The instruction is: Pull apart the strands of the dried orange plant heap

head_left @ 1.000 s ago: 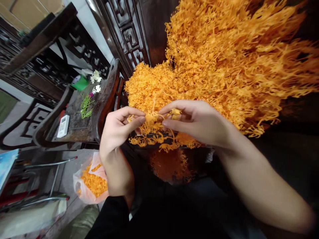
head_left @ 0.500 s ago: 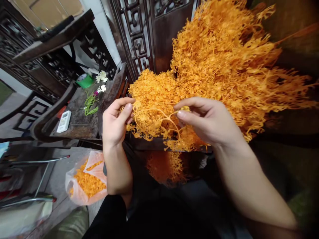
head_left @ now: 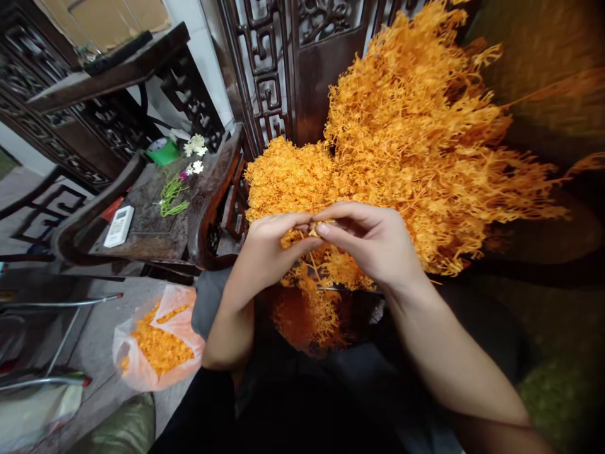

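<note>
A large heap of orange artificial flower sprigs [head_left: 416,145] fills the upper middle and right of the view. My left hand [head_left: 265,252] and my right hand [head_left: 373,243] meet in front of it, fingertips touching. Both pinch the top of one orange sprig [head_left: 316,277], whose branches hang down below my hands. More orange sprigs [head_left: 302,318] lie lower, near my lap.
A dark carved wooden chair [head_left: 208,202] stands at left, its seat holding a white remote [head_left: 118,226], green stems with white flowers [head_left: 177,186] and a green cup [head_left: 161,151]. A plastic bag of orange pieces [head_left: 155,343] lies on the floor. Carved wooden screens [head_left: 283,69] stand behind.
My hands were apart, stretching the sprig between them. They have come together at its top, and the sprig now hangs below them.
</note>
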`<state>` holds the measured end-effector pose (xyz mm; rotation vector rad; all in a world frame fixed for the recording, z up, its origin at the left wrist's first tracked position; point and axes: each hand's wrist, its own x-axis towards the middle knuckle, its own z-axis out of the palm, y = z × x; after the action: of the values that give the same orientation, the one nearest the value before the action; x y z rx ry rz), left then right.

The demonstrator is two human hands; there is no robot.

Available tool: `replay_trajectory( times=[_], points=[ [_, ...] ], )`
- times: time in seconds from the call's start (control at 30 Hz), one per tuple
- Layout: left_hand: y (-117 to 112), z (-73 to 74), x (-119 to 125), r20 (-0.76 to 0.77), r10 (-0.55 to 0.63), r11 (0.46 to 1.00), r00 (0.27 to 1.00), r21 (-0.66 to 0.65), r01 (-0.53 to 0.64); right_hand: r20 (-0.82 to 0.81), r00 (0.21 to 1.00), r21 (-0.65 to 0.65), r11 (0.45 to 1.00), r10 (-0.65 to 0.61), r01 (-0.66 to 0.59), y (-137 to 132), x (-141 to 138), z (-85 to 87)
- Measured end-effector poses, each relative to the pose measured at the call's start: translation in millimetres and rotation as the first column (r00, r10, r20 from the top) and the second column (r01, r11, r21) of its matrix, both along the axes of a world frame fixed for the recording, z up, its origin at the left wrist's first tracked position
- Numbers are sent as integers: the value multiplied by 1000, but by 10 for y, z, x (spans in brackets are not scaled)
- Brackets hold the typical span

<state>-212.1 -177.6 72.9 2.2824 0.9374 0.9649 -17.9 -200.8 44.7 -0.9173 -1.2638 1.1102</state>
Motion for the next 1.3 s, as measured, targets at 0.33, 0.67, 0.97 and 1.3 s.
replay_trajectory(
  times=[0.33,0.67,0.97,1.3],
  points=[
    [-3,-29,-6,2,45,993,999,-112,-44,263,964,89,996,-38,15,-15,54,48],
    [-17,-32,17,-29,17,995,999,-102,-20,250,967,23,999,-44,40,-51,12,75],
    [-58,-8,51,-99,26,999,995,-37,-30,364,920,147,984,-148,100,-49,2,62],
    [-78,-1,65,-116,21,998,993,-58,-28,383,850,340,911,-361,234,40,-55,-42]
  ],
)
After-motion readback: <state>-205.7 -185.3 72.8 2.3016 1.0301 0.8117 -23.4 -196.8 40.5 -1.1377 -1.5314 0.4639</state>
